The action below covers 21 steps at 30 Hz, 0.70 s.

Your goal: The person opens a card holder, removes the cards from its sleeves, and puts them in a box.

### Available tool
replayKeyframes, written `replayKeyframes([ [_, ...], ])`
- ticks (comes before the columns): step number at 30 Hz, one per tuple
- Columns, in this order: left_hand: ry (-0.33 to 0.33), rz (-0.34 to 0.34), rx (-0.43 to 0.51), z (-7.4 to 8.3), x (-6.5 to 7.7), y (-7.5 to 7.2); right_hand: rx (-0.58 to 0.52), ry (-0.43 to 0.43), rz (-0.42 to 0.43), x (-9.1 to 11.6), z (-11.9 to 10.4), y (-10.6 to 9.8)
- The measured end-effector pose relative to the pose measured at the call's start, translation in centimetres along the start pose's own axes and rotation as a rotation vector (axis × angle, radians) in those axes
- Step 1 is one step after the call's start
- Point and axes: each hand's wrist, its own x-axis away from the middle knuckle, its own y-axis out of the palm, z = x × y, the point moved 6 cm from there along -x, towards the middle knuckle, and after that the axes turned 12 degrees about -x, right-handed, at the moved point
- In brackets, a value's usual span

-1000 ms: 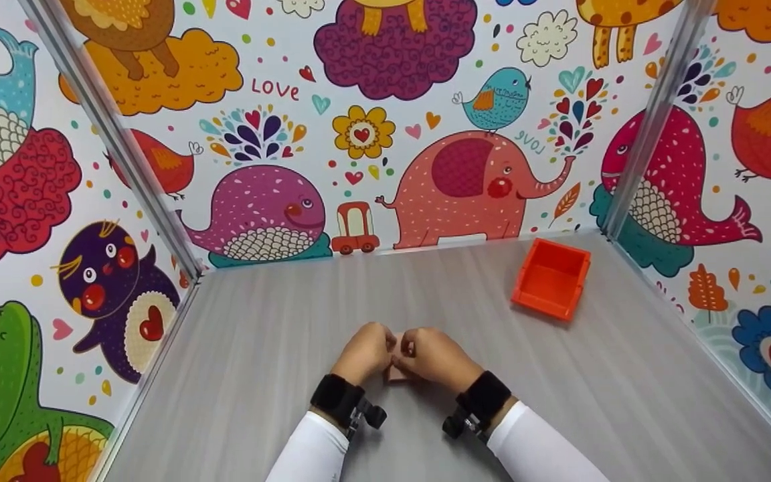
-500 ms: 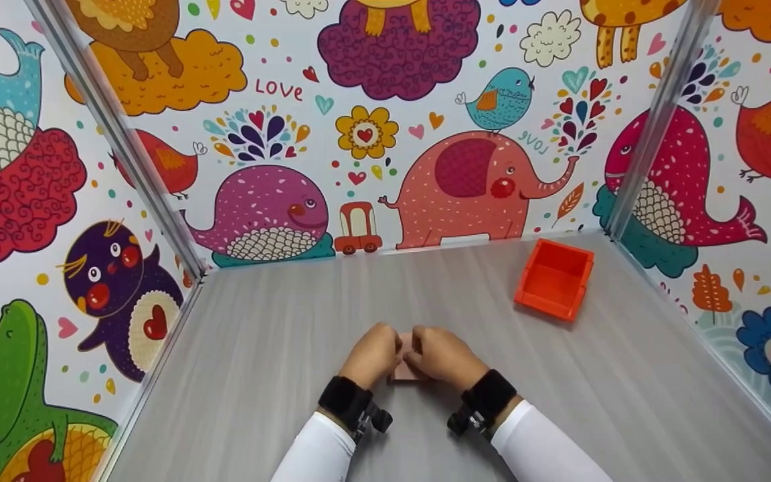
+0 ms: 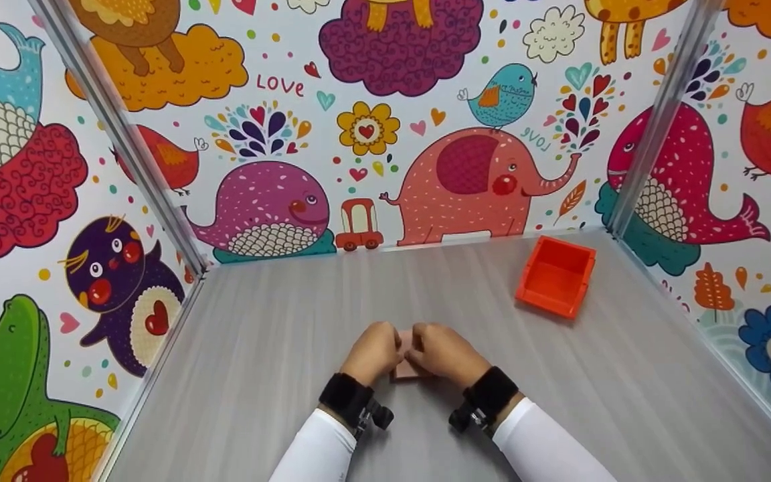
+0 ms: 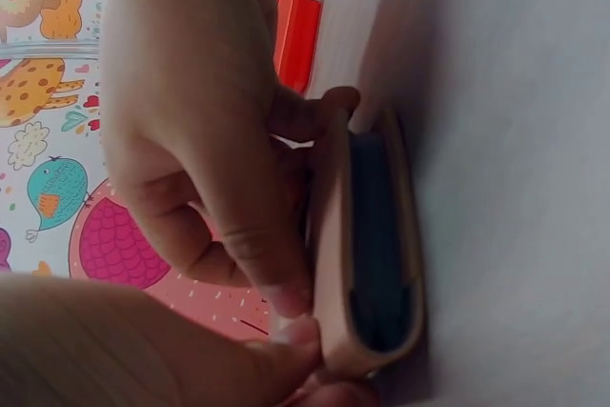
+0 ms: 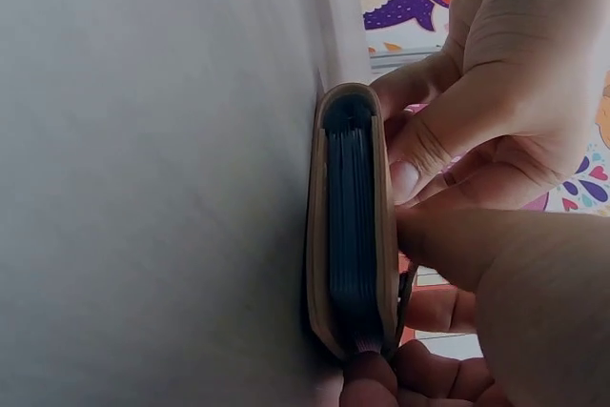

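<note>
A pink card holder (image 3: 414,370) lies flat on the table between my hands. Its rounded cover (image 5: 387,169) wraps a thick stack of bluish sleeves (image 5: 351,216), seen edge-on in the right wrist view. My left hand (image 3: 373,353) grips the left end, fingertips pressed on the upper cover. From the other side my right hand (image 3: 444,355) holds it, its thumb against the cover and a finger curled at the far end. A small dark strap (image 5: 406,291) shows beside the right fingers. In the left wrist view the card holder (image 4: 332,235) looks folded shut.
An orange bin (image 3: 555,276) stands at the back right of the grey wood-grain table (image 3: 278,314). Cartoon-printed walls (image 3: 359,80) enclose the left, back and right sides, joined by metal corner posts (image 3: 124,140).
The right hand's fingers have drawn slightly away from the left ones, so more of the pink cover shows between the hands. The whole view has shifted a little.
</note>
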Motion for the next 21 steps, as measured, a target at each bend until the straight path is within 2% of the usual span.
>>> replayKeyframes([
  [7, -0.02, 0.009, -0.036, 0.2, -0.3, -0.2, 0.037, -0.009, 0.033, -0.3, -0.1, -0.3],
  [15, 0.03, 0.013, -0.014, -0.1, -0.4, 0.2, 0.039, -0.036, 0.036, -0.2, -0.2, 0.0],
  [16, 0.04, 0.025, -0.021, -0.6, -0.8, 0.8, 0.04, -0.038, 0.038, -0.2, -0.2, 0.0],
  [20, 0.002, -0.001, -0.019, -1.7, -1.6, 2.1, 0.035, -0.036, 0.026, -0.2, -0.2, 0.2],
  [21, 0.001, 0.008, -0.044, -1.9, -1.7, 2.4, 0.033, -0.034, 0.021, -0.2, -0.1, 0.2],
])
